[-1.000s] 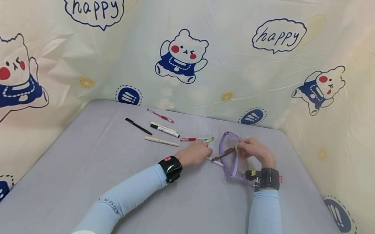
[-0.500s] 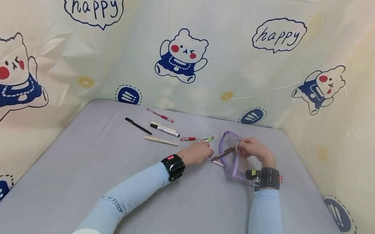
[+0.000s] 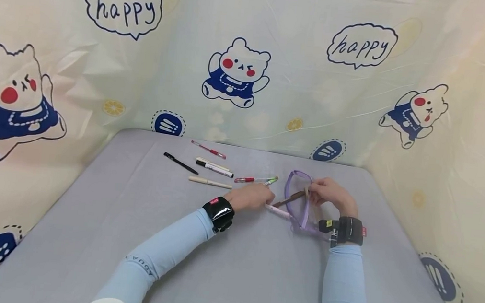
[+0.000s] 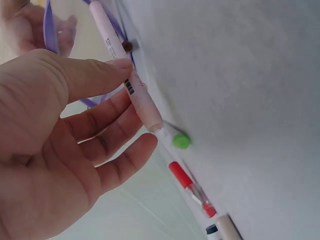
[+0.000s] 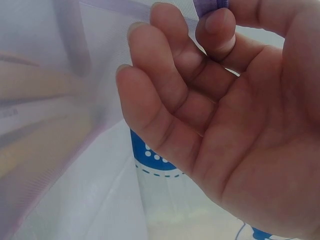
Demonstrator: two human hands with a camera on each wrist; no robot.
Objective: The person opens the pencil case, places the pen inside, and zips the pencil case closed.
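Note:
In the left wrist view my left hand (image 4: 60, 125) pinches a pale pink pen (image 4: 111, 35) between thumb and fingers, a barcode visible on its barrel. From the head view, this pen points at the mouth of a see-through mesh pouch with purple trim (image 3: 305, 215). My right hand (image 3: 330, 193) grips the pouch's rim at the far right side. Close up, thumb and index finger of the right hand pinch the purple edge (image 5: 209, 6), the other fingers loosely bent. A brown pen (image 3: 289, 199) slants across the pouch opening. Blurred pens (image 5: 30, 85) show through the mesh.
Left of the hands lie a black pen (image 3: 181, 163), a black-capped white marker (image 3: 215, 168), a beige pen (image 3: 209, 182) and a red pen (image 3: 209, 149). Another red-capped pen (image 3: 245, 179) and a green-tipped pen (image 3: 271, 181) lie just beyond the left hand. A patterned curtain (image 3: 291, 93) surrounds the grey table.
My left hand has shifted slightly left, and more of the pink pen now shows by the pouch mouth. The right hand and pouch have stayed in place.

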